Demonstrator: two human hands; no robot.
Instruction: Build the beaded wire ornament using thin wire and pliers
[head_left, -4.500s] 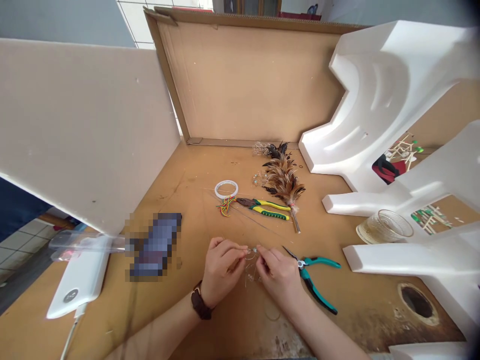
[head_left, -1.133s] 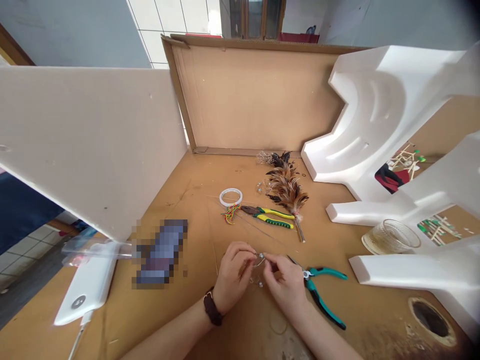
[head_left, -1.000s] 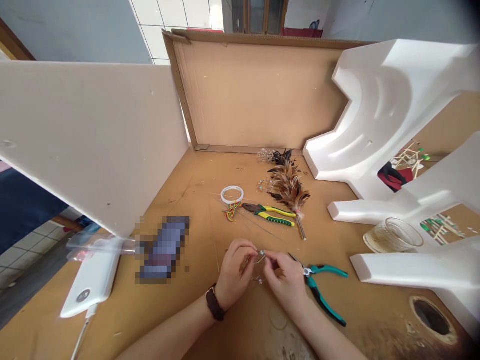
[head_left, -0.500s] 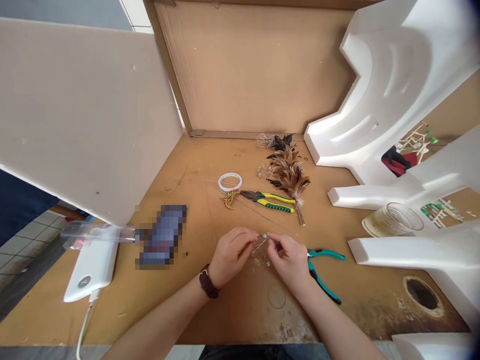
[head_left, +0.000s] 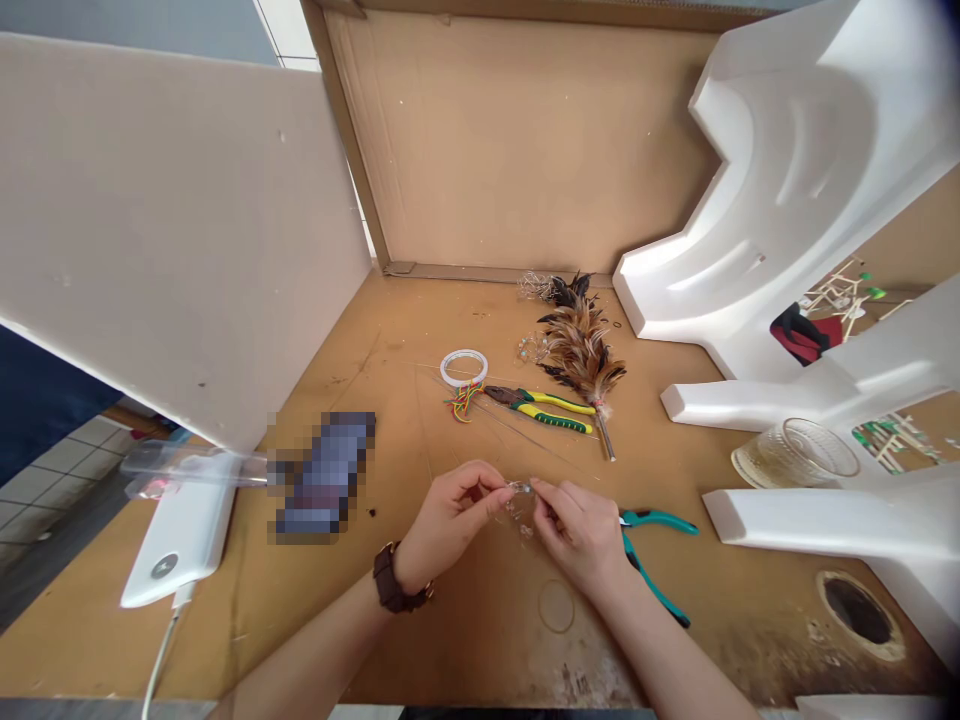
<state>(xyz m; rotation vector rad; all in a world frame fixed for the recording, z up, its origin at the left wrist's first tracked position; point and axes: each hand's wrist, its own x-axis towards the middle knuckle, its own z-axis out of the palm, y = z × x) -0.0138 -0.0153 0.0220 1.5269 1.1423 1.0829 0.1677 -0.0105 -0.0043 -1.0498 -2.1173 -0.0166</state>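
A thin wire strung with small clear and pale-blue beads [head_left: 517, 488] spans the gap between my fingertips, with more beads dangling below it. My left hand [head_left: 459, 515], a dark watch on its wrist, pinches the wire's left end between thumb and index finger. From the other side my right hand [head_left: 579, 532] closes its thumb and fingers at the right end; its exact grip is partly hidden. Teal-handled pliers [head_left: 658, 520] lie spread on the table just right of my right hand. Yellow-green pliers [head_left: 540, 408] rest farther back.
A feather bundle on a stick [head_left: 583, 345], beaded wire loops [head_left: 532, 347] and a white ring [head_left: 463, 369] with coloured threads lie behind. At left are a white power bank [head_left: 180, 530] and a blurred phone [head_left: 326, 475]. A glass [head_left: 795, 455] stands right, among white plastic pieces.
My left wrist has turned and shifted slightly left, its fingers more rounded. The beaded wire and my right hand sit a little lower, and the view has moved slightly.
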